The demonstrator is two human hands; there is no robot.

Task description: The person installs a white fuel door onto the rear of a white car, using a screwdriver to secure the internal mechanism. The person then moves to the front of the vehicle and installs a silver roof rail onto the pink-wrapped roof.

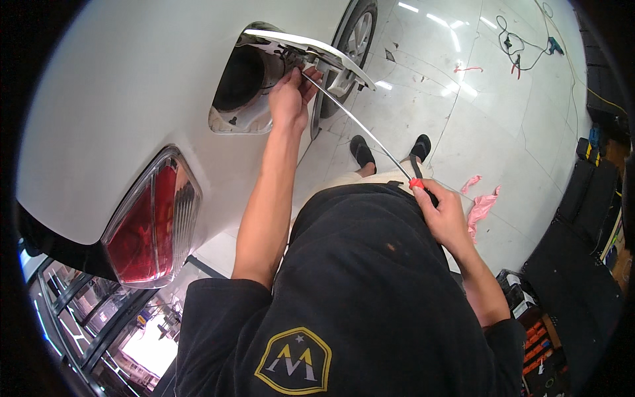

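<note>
My right hand [442,210] is closed round the red and black handle of a long screwdriver [360,124]. Its thin metal shaft slopes up and left to the hinge area of a white fuel filler door [311,44], which is swung out from the car. At the far end of the shaft, my left hand [290,100] has its thumb and fingers curled about the tip, just under the door. What the tip touches is hidden by these fingers. Beside this hand is the fuel filler recess [241,83], with a dark round opening inside.
The white car body [132,79] fills the left, with a red tail light [155,221] below the recess and a wheel [357,40] beyond. Pink scraps [483,208] lie on the tiled floor at right. Cables [519,49] lie farther off; black cases [582,192] line the right side.
</note>
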